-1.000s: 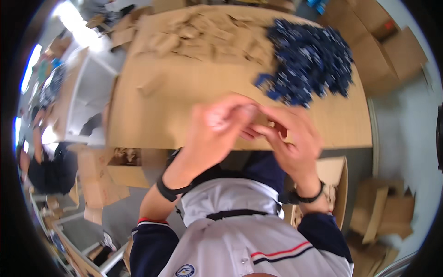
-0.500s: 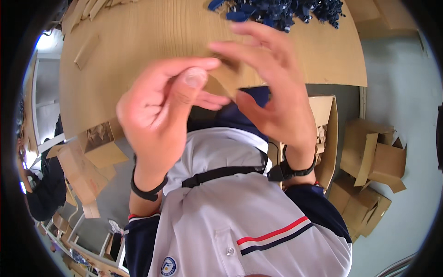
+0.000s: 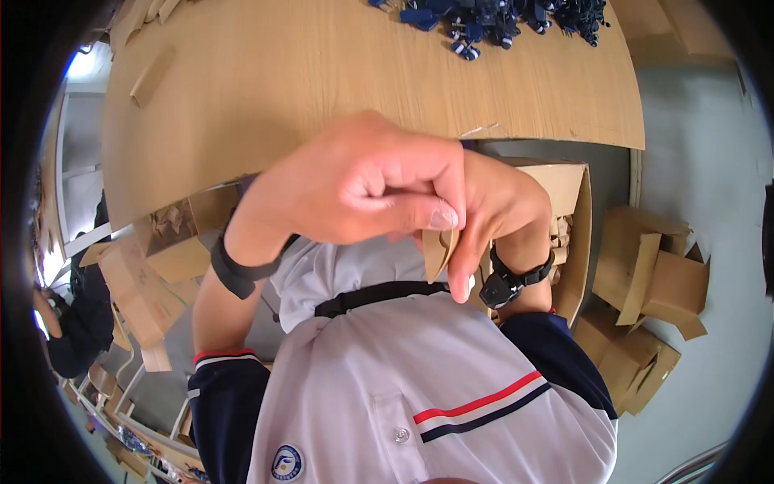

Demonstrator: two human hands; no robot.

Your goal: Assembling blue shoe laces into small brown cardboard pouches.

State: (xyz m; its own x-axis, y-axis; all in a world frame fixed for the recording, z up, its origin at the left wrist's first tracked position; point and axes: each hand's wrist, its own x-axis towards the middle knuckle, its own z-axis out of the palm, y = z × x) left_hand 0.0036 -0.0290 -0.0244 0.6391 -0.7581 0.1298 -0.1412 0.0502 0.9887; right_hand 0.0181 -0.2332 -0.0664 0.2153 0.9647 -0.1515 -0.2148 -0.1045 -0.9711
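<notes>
A small brown cardboard box point(image 3: 436, 256), narrow and folded, is held between my two hands in front of my belt. My left hand point(image 3: 363, 181) is closed on it from the left, its thumb pressed at the upper end. My right hand point(image 3: 501, 194) grips it from the right side, with one finger pointing down along it. The upper part of the box is hidden behind my fingers. Both hands are just off the near edge of the wooden table point(image 3: 282, 89).
A pile of dark blue plugs with cables point(image 3: 484, 24) lies at the table's far side. Flat brown cardboard pieces point(image 3: 151, 77) lie at the left. An open carton point(image 3: 576, 242) with folded cardboard pieces stands right of me; more cartons point(image 3: 645, 266) sit on the floor.
My hands have come down and closer to my body, from over the table edge. The left hand has turned over, and my fingers have closed round the small cardboard box.
</notes>
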